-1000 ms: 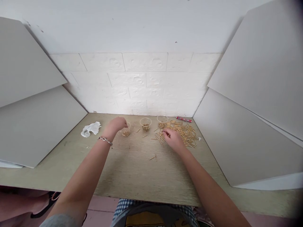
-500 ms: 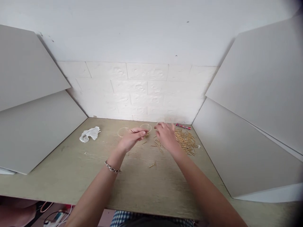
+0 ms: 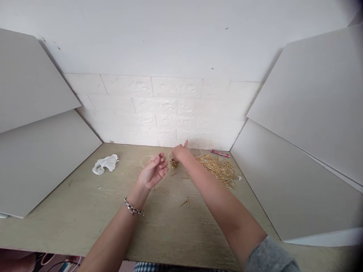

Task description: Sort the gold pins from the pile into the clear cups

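Pale laminate tabletop (image 3: 85,215) with a faint, streaky wood grain, boxed in by smooth grey side panels (image 3: 300,177) and a white faux-brick wall (image 3: 176,109) with an embossed, uneven surface. Toward the back edge, three thin clear plastic cups in a row: left cup (image 3: 146,160), middle cup (image 3: 170,155) and right cup (image 3: 195,152). Inside the middle cup, a tangled clump of slender brass pins (image 3: 174,163). Just right of the right cup, a loose heap of pins (image 3: 217,168), all thin, straight and golden, with a few stray pins (image 3: 184,202) on the bare board in front. Beyond the heap, a red marker pen (image 3: 219,153); far left, a crumpled white tissue (image 3: 104,164). Just in front of the left cup, the left hand (image 3: 154,173), palm up, wide and loosely curled, nothing visible in it, a silver chain bracelet (image 3: 133,207) around the wrist. Over the middle cup, the right hand (image 3: 178,153), narrow, back upward, index finger raised, its other fingertips hidden, so no telling whether it holds a pin. Unlike the earlier frame, left hand no longer pinched and right hand shifted left from above the stray pins, a knitted grey sleeve (image 3: 269,257) now showing.
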Tool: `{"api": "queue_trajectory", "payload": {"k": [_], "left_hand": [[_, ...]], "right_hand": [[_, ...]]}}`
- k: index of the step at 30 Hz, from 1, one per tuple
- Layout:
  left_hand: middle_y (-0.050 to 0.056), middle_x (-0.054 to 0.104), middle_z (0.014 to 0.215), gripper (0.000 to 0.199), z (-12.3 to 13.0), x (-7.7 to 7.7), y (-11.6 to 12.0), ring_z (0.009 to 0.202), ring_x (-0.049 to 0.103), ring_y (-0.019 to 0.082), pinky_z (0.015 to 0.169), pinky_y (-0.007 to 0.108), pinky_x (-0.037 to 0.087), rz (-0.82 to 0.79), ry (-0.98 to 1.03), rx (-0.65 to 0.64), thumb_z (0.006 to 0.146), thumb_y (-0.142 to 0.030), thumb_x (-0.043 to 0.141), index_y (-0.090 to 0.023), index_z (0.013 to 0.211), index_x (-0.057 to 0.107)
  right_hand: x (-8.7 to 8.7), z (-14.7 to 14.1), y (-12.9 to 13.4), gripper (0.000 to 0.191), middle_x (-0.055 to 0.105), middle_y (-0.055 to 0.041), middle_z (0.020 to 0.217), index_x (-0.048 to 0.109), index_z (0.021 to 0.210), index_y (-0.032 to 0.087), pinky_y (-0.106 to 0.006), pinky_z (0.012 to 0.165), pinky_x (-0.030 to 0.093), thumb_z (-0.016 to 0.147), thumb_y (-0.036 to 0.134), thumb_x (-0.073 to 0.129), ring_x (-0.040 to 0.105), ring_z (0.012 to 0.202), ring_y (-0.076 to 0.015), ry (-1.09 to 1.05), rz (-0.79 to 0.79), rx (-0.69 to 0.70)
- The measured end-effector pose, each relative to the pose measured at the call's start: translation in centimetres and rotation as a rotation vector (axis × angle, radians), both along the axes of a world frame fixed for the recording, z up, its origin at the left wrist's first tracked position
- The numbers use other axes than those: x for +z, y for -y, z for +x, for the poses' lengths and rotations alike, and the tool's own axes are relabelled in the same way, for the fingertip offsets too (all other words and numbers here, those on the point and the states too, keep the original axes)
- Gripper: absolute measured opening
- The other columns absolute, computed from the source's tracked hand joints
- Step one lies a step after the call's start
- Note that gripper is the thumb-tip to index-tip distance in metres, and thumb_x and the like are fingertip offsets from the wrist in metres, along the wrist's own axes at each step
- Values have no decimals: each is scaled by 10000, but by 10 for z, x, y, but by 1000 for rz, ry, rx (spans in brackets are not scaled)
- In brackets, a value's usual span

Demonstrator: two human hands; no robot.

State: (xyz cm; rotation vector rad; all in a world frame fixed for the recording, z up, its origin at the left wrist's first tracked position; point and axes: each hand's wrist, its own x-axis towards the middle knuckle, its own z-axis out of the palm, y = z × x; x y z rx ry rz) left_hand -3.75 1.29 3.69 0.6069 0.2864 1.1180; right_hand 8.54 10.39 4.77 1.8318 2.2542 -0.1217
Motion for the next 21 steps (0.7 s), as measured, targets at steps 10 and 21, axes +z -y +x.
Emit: {"api": "queue_trajectory", "payload": {"k": [10,21], "left_hand": [[-45,524,657,186,2,0,4,534,443,30,526,173,413,-33,-123,-17,650,-196,706,-164,802,603],[2,606,626,201,15,-8,11,533,513,49,560,180,416,33,-436,-145,564,-176,761,-111,700,628]], "right_hand": [[9,27,42,258,581,-143,1001,634,853,143,-548,953,195,819,233,394,483,997,-257,-240,351,103],[-25,77,116,127,529,-4,697,532,722,178,-236,597,352,751,213,414,479,662,-131,-1028,451,33]]}}
